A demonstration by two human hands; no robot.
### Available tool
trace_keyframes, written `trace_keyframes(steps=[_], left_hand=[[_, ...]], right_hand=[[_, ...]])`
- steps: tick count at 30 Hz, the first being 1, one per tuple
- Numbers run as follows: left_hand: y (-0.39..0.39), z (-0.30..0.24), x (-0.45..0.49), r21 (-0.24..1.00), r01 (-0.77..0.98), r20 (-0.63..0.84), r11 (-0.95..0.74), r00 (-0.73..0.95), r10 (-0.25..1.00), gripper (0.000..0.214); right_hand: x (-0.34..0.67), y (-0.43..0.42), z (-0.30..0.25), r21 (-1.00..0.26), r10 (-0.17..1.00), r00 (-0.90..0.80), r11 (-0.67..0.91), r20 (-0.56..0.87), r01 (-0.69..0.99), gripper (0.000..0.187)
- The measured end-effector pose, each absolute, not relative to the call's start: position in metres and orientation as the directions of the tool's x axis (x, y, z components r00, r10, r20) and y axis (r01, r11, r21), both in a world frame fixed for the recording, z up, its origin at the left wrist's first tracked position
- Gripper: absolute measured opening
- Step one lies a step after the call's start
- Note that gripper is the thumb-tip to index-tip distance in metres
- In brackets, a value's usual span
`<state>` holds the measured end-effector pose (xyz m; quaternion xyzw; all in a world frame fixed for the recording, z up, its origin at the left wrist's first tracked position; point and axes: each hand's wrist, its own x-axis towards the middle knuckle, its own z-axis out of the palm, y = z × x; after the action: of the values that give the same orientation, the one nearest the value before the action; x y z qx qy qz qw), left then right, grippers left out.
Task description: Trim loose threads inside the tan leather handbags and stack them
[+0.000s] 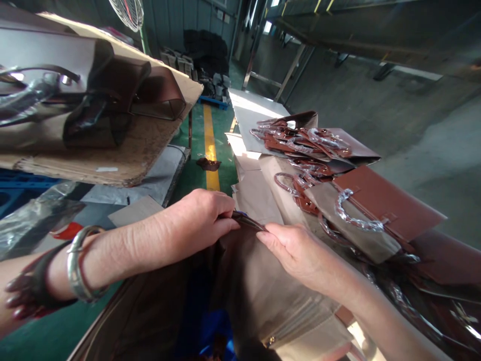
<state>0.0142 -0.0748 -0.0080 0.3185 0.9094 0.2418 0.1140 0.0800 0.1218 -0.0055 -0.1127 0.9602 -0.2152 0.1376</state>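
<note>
My left hand (201,218) is closed, pinching the dark top edge of a brown handbag (158,306) that lies open below me. My right hand (296,250) pinches the same edge (246,220) from the other side, with its fingers pressed on the tan paper (259,286) stuffed in the bag. A silver bangle (77,271) and a dark band sit on my left wrist. Something blue (216,328) shows inside the bag.
Several reddish-brown handbags (379,200) with plastic-wrapped handles (351,213) are stacked at the right on paper sheets. Dark brown bags (108,100) rest on a cardboard-covered table (124,160) at the left. A green floor with a yellow line (210,145) runs between. A fan (128,12) stands behind.
</note>
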Motion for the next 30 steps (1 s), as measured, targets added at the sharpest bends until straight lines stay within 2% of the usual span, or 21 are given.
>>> trace_keyframes(steps=[5, 11, 20, 27, 30], left_hand=[[-0.075, -0.013, 0.011, 0.593, 0.485, -0.027, 0.642, -0.786, 0.618, 0.022], [-0.074, -0.016, 0.009, 0.573, 0.467, -0.009, 0.674, -0.818, 0.575, 0.029], [-0.071, -0.015, 0.008, 0.617, 0.475, 0.007, 0.627, -0.8, 0.6, 0.031], [-0.064, -0.012, 0.015, 0.56, 0.499, 0.008, 0.661, -0.802, 0.598, 0.031], [-0.06, -0.011, 0.014, 0.542, 0.497, -0.025, 0.677, -0.796, 0.605, 0.03]], right_hand=[[0.081, 0.121, -0.007, -0.445, -0.303, -0.931, 0.875, -0.202, -0.188, 0.035], [0.078, 0.121, -0.008, -0.424, -0.317, -0.932, 0.879, -0.174, -0.219, 0.037], [0.076, 0.121, -0.007, -0.418, -0.324, -0.928, 0.88, -0.184, -0.224, 0.037], [0.073, 0.121, -0.005, -0.312, -0.221, -0.96, 0.937, -0.174, -0.159, 0.029], [0.07, 0.12, -0.004, -0.296, -0.224, -0.962, 0.94, -0.154, -0.171, 0.026]])
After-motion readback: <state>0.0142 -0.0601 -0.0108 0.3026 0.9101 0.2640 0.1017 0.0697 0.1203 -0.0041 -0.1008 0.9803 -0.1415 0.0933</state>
